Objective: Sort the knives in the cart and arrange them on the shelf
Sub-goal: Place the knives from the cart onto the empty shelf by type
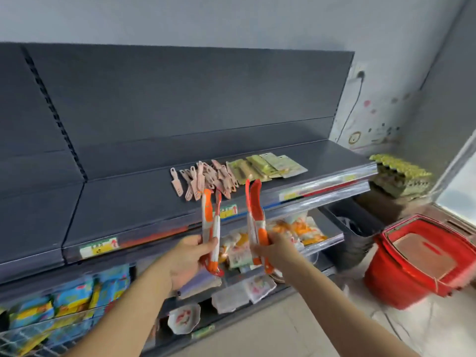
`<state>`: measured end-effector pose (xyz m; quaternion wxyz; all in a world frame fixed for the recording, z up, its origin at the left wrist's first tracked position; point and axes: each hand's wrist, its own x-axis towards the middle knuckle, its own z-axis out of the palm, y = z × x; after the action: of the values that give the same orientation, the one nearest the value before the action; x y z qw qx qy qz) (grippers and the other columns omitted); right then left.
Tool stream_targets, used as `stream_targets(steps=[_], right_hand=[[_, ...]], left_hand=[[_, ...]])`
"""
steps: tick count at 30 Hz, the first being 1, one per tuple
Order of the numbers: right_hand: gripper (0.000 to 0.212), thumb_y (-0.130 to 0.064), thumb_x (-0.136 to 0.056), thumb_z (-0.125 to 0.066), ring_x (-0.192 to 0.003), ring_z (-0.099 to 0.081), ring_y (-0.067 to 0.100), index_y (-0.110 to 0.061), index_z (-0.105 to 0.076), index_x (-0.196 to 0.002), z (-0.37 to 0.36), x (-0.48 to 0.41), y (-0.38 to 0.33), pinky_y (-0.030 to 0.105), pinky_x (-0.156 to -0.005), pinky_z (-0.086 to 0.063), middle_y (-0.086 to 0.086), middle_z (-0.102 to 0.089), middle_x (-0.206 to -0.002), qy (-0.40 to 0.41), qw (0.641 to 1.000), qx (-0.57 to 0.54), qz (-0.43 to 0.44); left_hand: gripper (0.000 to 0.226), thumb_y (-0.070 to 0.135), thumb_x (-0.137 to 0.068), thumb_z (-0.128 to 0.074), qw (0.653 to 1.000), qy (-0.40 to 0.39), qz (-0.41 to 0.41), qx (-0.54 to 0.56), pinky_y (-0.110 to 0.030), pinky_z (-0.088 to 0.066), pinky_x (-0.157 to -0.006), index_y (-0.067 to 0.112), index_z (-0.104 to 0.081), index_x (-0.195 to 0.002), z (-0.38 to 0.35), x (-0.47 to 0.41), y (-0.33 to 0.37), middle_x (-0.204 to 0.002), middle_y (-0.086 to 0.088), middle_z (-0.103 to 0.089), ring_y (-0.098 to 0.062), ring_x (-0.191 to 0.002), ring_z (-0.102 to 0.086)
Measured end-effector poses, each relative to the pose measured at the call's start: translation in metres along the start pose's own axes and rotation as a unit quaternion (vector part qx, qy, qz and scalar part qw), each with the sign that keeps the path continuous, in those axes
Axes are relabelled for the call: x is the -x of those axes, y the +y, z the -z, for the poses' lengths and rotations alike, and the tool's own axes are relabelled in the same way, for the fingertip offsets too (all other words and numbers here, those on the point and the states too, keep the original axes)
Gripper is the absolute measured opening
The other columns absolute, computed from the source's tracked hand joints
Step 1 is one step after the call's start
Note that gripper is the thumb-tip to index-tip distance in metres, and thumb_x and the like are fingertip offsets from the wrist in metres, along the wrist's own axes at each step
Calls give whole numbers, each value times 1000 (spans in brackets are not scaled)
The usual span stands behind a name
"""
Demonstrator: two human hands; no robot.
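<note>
My left hand grips a bunch of orange packaged knives that stand upright in front of the dark grey shelf. My right hand holds another bunch of orange packaged knives, also upright, a little to the right. On the shelf behind them lie several pink knives in a loose row, and to their right several yellow-green carded knives overlap each other. The left part of the shelf is bare.
A red shopping basket stands on the floor at the right, with a stack of egg trays behind it. Lower shelves hold packaged snacks, blue-yellow packets and small dishes. Price tags line the shelf edge.
</note>
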<state>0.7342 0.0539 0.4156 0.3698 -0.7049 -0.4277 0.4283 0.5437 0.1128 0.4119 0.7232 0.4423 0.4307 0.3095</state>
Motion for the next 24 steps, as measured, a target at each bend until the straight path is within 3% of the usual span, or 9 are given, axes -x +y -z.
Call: stream_targets(steps=[3, 6, 9, 12, 16, 20, 24], right_hand=[[5, -12, -88, -62, -46, -58, 2, -9, -58, -90, 54, -16, 0, 19, -41, -41, 3, -61, -67, 14, 1000, -3, -2], [9, -15, -88, -63, -62, -63, 12, -9, -60, -92, 95, -39, 0, 21, -45, -45, 4, -65, -71, 39, 999, -8, -15], [8, -13, -87, -63, -63, -61, 15, -7, -60, -91, 127, -72, 5, 25, -54, -49, 6, -64, -73, 55, 998, -14, -30], [10, -13, -87, -63, -65, -60, 21, -6, -61, -92, 154, -116, 8, 31, -58, -50, 12, -66, -77, 74, 996, 1, -45], [13, -12, -87, -62, -47, -52, 13, -2, -60, -95, 188, -183, 0, 23, -44, -41, 10, -62, -68, 87, 995, -5, -58], [8, -13, -88, -62, -61, -60, 19, -7, -58, -91, 223, -247, -13, 25, -46, -43, 12, -64, -74, 106, 991, -3, -79], [6, -14, -89, -60, -56, -60, 15, -11, -57, -85, 257, -300, -17, 25, -49, -49, 6, -65, -69, 124, 987, 38, -96]], left_hand=[[12, 2, -92, -49, 1000, -24, 1, -5, -27, -52, -53, -2, -60, -88, -50, -30, 13, -59, -2, -64, -12, -53, -61], [11, 3, -92, -50, 999, -32, 1, -8, -27, -50, -50, -2, -59, -90, -83, -68, 28, -57, -2, -58, -11, -51, -57], [10, 5, -92, -51, 998, -36, 1, -43, -25, -49, -46, -2, -57, -91, -105, -117, 40, -69, -8, -52, -15, -57, -53], [10, 6, -93, -52, 996, -28, -2, -82, -27, -45, -54, 2, -55, -84, -124, -173, 51, -70, -8, -51, -16, -63, -48], [5, 7, -93, -52, 996, -16, -1, -90, -25, -44, -60, 5, -56, -91, -145, -256, 70, -74, -5, -55, -14, -66, -50], [13, 11, -93, -54, 992, -16, 31, -124, -24, -44, -65, 3, -56, -103, -165, -331, 93, -83, -5, -58, -14, -73, -52], [16, 12, -94, -54, 986, -35, 45, -159, -28, -50, -67, 5, -56, -109, -187, -391, 113, -91, -6, -62, -15, -80, -57]])
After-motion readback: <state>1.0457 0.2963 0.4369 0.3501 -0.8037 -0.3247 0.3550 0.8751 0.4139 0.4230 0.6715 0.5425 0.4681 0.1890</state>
